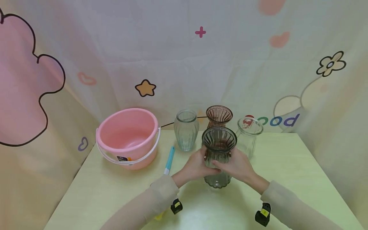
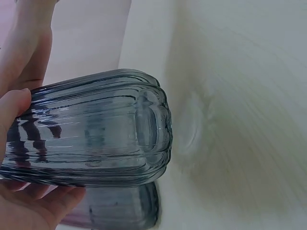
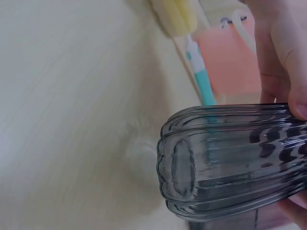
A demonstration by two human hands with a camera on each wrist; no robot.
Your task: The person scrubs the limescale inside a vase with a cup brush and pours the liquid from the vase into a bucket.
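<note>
Both hands grip a grey ribbed glass vase (image 1: 217, 156) with a flared rim, held upright near the middle of the table. My left hand (image 1: 198, 163) wraps its left side and my right hand (image 1: 240, 163) its right side, thumbs across the front. In the left wrist view, the vase's scalloped base (image 2: 153, 124) is a little off the tabletop. Directly behind stands a brownish-pink glass vase (image 1: 219, 115), its lower part hidden. A clear flared vase (image 1: 250, 127) is behind the right hand, and a clear rounded vase (image 1: 186, 132) stands behind the left.
A pink bucket (image 1: 127, 127) with a white handle stands at the table's back left. Between it and the vases lies a brush with a turquoise handle (image 1: 170, 158) and a yellow sponge head (image 3: 178, 17), partly under the left forearm. A printed curtain (image 1: 172, 48) hangs behind the table.
</note>
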